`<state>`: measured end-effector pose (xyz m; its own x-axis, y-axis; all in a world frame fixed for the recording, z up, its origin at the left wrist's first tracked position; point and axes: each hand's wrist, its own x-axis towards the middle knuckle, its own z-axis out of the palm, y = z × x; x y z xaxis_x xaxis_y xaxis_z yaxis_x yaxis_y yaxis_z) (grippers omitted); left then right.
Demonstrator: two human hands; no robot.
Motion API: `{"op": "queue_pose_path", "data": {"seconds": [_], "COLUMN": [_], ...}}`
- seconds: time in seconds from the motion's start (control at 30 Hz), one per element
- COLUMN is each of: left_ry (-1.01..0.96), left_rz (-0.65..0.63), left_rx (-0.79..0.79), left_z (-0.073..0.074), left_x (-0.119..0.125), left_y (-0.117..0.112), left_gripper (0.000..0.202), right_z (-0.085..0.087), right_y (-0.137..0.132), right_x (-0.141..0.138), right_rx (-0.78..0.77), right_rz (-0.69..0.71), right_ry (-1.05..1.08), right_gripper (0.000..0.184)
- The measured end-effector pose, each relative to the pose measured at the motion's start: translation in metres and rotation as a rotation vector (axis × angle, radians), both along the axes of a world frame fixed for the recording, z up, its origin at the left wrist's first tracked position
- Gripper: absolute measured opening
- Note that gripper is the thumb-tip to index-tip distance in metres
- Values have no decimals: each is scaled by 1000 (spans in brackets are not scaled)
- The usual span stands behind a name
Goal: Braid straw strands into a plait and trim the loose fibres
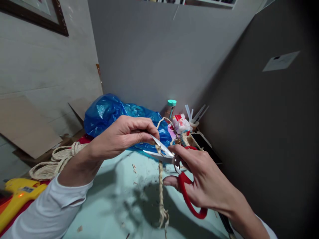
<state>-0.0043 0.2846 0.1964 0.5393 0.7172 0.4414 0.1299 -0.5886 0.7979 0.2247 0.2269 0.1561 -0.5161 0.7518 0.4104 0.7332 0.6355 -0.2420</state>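
Observation:
My left hand (132,132) pinches a braided straw-coloured cord (160,186) near its upper part. The cord hangs down over the table and ends in a frayed tuft. In my right hand (199,172) are scissors (191,199) with red handles, fingers and thumb in the loops. Their blades are spread apart, one on either side of the cord, just below my left fingertips. A thin loop of the cord rises behind my left fingers.
A blue plastic bag (107,111) lies at the back of the pale table (112,199). Left are a coil of rope (54,161) and a yellow glue gun (22,192) with an orange light. A teal-lidded jar (171,106), a cup of sticks (193,124) and a dark tablet-like object (205,146) stand behind.

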Motion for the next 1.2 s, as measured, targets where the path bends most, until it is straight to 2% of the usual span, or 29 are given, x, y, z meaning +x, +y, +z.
{"op": "queue_pose_path", "data": {"seconds": [0.4, 0.63, 0.83, 0.97, 1.07, 1.2], "left_ry": [-20, 22, -9, -15, -52, -118], "left_rz": [-25, -69, -73, -84, -82, -121], "left_rx": [27, 10, 20, 34, 21, 10], "left_z": [-2, -1, -1, -3, -4, -5], "left_x": [-4, -5, -6, -7, -8, -8], "left_y": [-1, 1, 0, 3, 3, 2], "left_gripper": [18, 17, 17, 17, 14, 10], "right_z": [-1, -5, -10, -14, -13, -6], "right_y": [-5, -4, -2, 1, 2, 3], "right_x": [0, 1, 4, 4, 3, 4], "right_rx": [-84, -65, -17, -36, -42, -75], "right_rz": [-22, -19, -11, -23, 10, 58], "right_ry": [-10, -9, -35, -46, 19, 221], "right_gripper": [21, 12, 21, 18, 17, 22]}}
